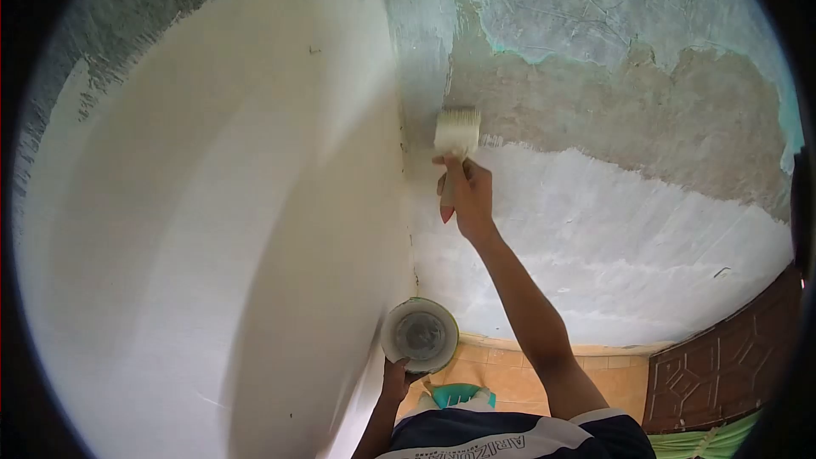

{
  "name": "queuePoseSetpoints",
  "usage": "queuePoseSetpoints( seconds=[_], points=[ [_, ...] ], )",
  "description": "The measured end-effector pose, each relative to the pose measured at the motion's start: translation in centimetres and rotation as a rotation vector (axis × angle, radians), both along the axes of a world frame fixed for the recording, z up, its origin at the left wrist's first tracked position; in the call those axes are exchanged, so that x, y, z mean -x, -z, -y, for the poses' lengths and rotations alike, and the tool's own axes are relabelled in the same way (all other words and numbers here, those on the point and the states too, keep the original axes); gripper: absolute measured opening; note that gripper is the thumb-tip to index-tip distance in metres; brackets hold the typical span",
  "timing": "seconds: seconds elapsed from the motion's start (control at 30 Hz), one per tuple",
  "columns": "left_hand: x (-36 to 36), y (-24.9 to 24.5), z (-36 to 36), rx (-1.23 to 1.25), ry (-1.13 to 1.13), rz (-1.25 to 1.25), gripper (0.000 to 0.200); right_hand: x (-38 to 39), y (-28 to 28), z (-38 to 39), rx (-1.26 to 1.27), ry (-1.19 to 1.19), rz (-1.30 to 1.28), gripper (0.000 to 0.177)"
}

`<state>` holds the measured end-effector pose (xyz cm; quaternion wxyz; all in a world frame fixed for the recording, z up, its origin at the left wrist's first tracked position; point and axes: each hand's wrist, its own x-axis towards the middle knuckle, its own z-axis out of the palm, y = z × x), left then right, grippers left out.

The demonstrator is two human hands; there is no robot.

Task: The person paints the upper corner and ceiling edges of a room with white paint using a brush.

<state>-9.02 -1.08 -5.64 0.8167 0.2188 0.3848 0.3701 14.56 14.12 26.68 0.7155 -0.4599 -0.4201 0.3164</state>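
My right hand point(470, 191) is wrapped round the handle of a wide paintbrush point(459, 133), whose pale bristles point up against the right-hand wall near the corner. The handle ends in a red tip below my fingers. Lower down, my left hand point(398, 378) grips the rim of a round paint bucket point(444, 355), with the thumb over the edge. Greyish-white liquid shows in its bottom. White paint covers the lower part of the right wall point(578, 229), while bare grey plaster point(544, 102) lies above it.
The left wall point(195, 204) is mostly white, with rough brush edges at its top. Peeling bluish-green paint point(586, 0) runs along the upper right. Below are orange floor tiles point(510, 374), a turquoise object point(463, 393), a carved brown wooden panel point(722, 357) and green cloth point(714, 440).
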Motion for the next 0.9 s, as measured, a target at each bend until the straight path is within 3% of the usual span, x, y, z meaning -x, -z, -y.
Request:
queuePoseSetpoints(
  seconds=[0.1,0.23,0.3,0.37,0.43,0.53,0.7,0.77,0.9],
  points=[
    [0.0,0.0,-0.1,-0.031,-0.004,0.034,0.063,0.0,4.5,0.0,0.024,0.051,0.036,0.042],
    [-0.1,-0.3,-0.3,-0.004,-0.012,0.019,0.062,0.6,6.7,0.9,0.187,-0.047,-0.269,0.037],
    [-0.1,-0.1,-0.6,-0.007,-0.020,0.021,0.062,0.6,5.3,0.5,0.101,-0.029,-0.436,0.034],
    [0.1,-0.2,-0.5,-0.047,-0.017,0.072,0.062,-1.0,1.6,0.4,-0.004,-0.148,-0.395,0.035],
    [-0.1,-0.1,-0.6,-0.038,-0.020,0.059,0.062,-1.0,-3.4,1.1,-0.019,-0.110,-0.296,0.036],
    [-0.1,-0.2,-0.8,-0.039,-0.017,0.062,0.062,-0.8,-4.5,1.2,-0.096,-0.009,-0.090,0.038],
    [-0.5,-0.1,-0.8,-0.051,-0.003,0.056,0.062,-1.5,4.2,1.2,0.043,-0.072,-0.103,0.038],
    [-0.7,-0.5,-0.6,-0.044,-0.011,0.067,0.062,-1.8,7.5,1.5,0.130,-0.172,-0.312,0.035],
    [-0.7,-0.1,-0.7,-0.051,0.001,0.064,0.062,-0.7,5.7,1.4,0.171,-0.063,-0.569,0.033]
  ],
)
